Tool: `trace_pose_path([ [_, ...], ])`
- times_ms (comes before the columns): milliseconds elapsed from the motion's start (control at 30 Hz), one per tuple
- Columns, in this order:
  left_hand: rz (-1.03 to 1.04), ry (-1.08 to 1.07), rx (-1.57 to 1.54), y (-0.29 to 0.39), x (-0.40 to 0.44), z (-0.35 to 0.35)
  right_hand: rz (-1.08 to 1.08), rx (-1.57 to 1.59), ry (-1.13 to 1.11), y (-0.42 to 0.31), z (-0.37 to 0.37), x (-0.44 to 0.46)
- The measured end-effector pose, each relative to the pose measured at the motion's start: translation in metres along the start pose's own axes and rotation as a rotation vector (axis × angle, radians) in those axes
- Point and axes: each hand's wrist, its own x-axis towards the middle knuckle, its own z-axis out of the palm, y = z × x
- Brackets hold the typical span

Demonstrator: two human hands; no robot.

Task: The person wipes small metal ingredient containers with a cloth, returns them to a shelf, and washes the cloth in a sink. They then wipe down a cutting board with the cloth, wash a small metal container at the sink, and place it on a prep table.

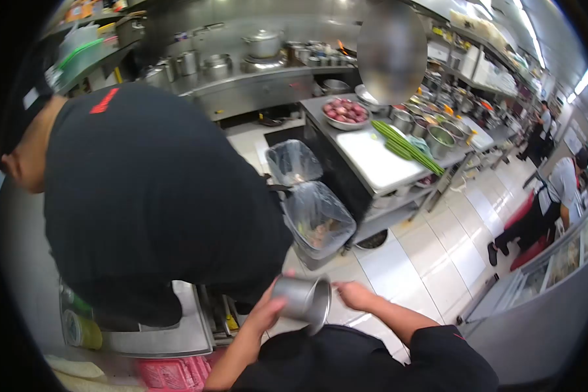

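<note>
A metal cup-shaped container (294, 297) lies tilted on its side in front of my chest, its rim turned to the right. My left hand (266, 310) is wrapped round its left part, with fingers on the metal. Just right of the rim is my right hand (355, 296), its fingers closed near the container's opening. A thin part seems to run from those fingers toward the rim, but it is too small to make out. The inside of the container is hidden.
A person in black (157, 189) bends close on the left. Two lined bins (317, 225) stand ahead. A counter holds a white cutting board (379, 160), green stalks (405, 145) and a bowl of red onions (346, 112). Another person (562, 183) leans over a refrigerated unit (542, 281) at right.
</note>
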Motion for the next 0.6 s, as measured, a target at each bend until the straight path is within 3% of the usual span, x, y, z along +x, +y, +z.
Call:
trace_pose_path([
  [33, -0.052, 0.044, 0.234, -0.016, 0.044, 0.005, -0.008, 0.055, 0.206, 0.026, -0.015, -0.025],
  [67, -0.028, -0.016, 0.196, -0.037, 0.080, 0.007, 0.098, 0.104, 0.266, 0.051, -0.030, -0.054],
  [100, -0.197, -0.066, -0.114, -0.045, 0.108, 0.016, 0.187, 0.182, 0.376, 0.058, -0.051, -0.077],
  [133, -0.336, -0.056, -0.147, -0.054, 0.131, 0.018, 0.174, 0.141, 0.500, 0.062, -0.069, -0.099],
  [200, -0.408, -0.179, -0.217, -0.060, 0.171, 0.034, 0.194, 0.213, 0.614, 0.066, -0.092, -0.125],
  [267, -0.392, -0.210, -0.273, -0.063, 0.197, 0.061, 0.209, 0.427, 0.623, 0.047, -0.117, -0.139],
  [367, -0.360, -0.248, -0.315, -0.071, 0.237, 0.072, 0.070, 0.368, 0.780, 0.053, -0.113, -0.126],
  [500, -0.318, -0.252, -0.284, -0.059, 0.308, 0.038, 0.068, 0.300, 0.897, 0.064, -0.120, -0.101],
  [600, -0.122, -0.337, -0.247, -0.016, 0.335, 0.053, 0.095, 0.351, 0.887, 0.070, -0.133, -0.076],
])
